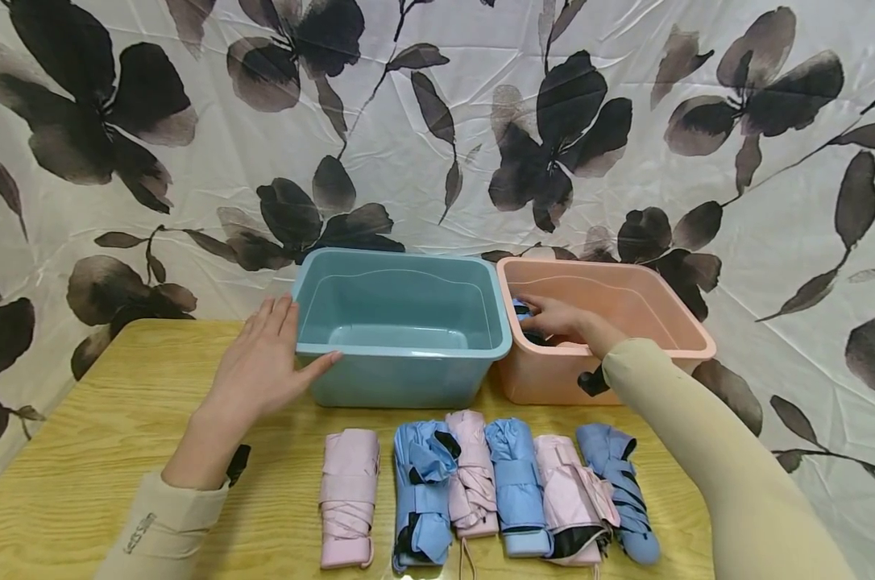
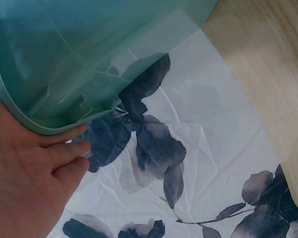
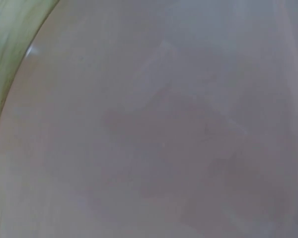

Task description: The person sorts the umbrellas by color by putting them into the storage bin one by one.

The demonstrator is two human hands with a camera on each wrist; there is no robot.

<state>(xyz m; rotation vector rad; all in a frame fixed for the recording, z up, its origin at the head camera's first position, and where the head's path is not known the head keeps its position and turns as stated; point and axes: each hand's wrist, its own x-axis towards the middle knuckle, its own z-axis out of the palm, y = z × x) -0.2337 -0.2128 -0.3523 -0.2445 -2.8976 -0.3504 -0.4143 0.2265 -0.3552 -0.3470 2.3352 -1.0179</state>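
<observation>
My left hand [image 1: 259, 366] rests at the left end of the teal bin [image 1: 401, 379], fingers straight along its side and thumb on the front rim. In the left wrist view, the fingers [image 2: 64, 158] lie against the outside of the rim. My right hand [image 1: 561, 318] reaches inside the peach bin [image 1: 553, 383], near its left wall, and grips a blue folded umbrella [image 1: 520, 308] with black parts. Much of that umbrella is hidden by the hand and rim. The right wrist view shows only the blurred, close bin wall [image 3: 149, 124].
A row of folded umbrellas lies before the bins on the wooden table [image 1: 278, 515]: pink ones, such as the leftmost pink umbrella [image 1: 348, 499], and blue ones, such as the rightmost blue umbrella [image 1: 619, 491]. A floral cloth [image 1: 423, 161] hangs behind.
</observation>
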